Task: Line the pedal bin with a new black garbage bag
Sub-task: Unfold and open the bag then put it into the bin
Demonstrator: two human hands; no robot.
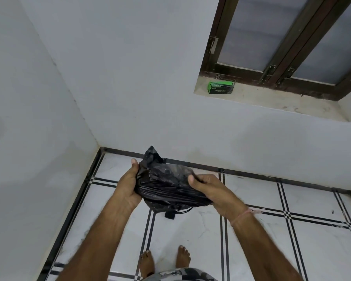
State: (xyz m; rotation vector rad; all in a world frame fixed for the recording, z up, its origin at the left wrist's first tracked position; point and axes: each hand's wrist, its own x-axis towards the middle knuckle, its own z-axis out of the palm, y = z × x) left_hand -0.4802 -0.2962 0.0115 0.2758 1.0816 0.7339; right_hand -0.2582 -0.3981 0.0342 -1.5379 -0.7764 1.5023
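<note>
Black garbage bag (166,185): glossy, crumpled. We hold it above the floor (190,230) near its far-left corner, fingers of our left hand (128,185) and right hand (210,191) gripping its ends. White tiles, black lines; green box (221,87) on window sill (272,102).

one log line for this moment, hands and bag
left hand: grips black garbage bag | right hand: grips bag | bag: bunched | green box: on windowsill

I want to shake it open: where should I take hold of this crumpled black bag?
Probably the loose peak of the black bag, sticking up beside the left hand. Pinch it from above. It stands free, while the right hand grips bunched folds.
</note>
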